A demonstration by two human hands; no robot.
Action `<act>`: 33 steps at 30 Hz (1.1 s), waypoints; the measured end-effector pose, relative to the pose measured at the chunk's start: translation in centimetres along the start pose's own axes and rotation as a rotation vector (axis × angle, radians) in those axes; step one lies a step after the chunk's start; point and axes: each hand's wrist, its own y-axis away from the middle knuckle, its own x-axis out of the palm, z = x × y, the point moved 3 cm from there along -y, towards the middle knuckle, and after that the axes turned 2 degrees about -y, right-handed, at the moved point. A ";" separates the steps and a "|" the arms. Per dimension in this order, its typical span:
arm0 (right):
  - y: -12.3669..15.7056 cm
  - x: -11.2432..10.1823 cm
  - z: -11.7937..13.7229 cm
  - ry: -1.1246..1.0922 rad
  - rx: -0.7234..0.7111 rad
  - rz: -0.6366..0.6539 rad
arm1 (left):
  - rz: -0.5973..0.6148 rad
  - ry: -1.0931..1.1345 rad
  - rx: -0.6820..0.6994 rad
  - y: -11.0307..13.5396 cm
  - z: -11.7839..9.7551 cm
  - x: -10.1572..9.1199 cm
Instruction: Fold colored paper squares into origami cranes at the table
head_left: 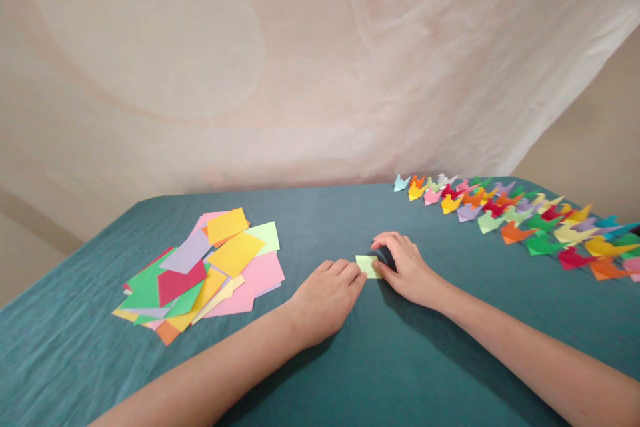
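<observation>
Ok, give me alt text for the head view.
Both hands, left hand and right hand, press a small pale green paper on a teal tablecloth. Loose coloured sheets lie left; folded paper cranes line the right.

A home craft spot: teal-clothed table (400,360), loose coloured paper squares (200,273), rows of folded paper birds (525,220), draped sheet backdrop (300,67).

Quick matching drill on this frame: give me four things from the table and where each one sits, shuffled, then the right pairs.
Things:
1. loose paper squares
2. folded paper cranes
3. pale green folded piece
4. teal tablecloth

Places:
A. between the left hand and right hand
B. rows on the far right
C. over the whole table
D. heap on the left

Pairs: 1-D, 2-B, 3-A, 4-C
</observation>
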 end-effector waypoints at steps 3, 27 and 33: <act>0.0 -0.1 0.0 -0.037 -0.001 -0.016 | -0.007 -0.002 -0.003 0.0 0.0 0.0; 3.0 -1.7 3.5 0.369 -0.309 0.124 | -0.012 -0.006 0.009 0.0 0.0 -0.1; 2.8 -2.1 3.6 0.434 -0.266 0.150 | -0.015 -0.001 0.003 0.0 -0.1 -0.2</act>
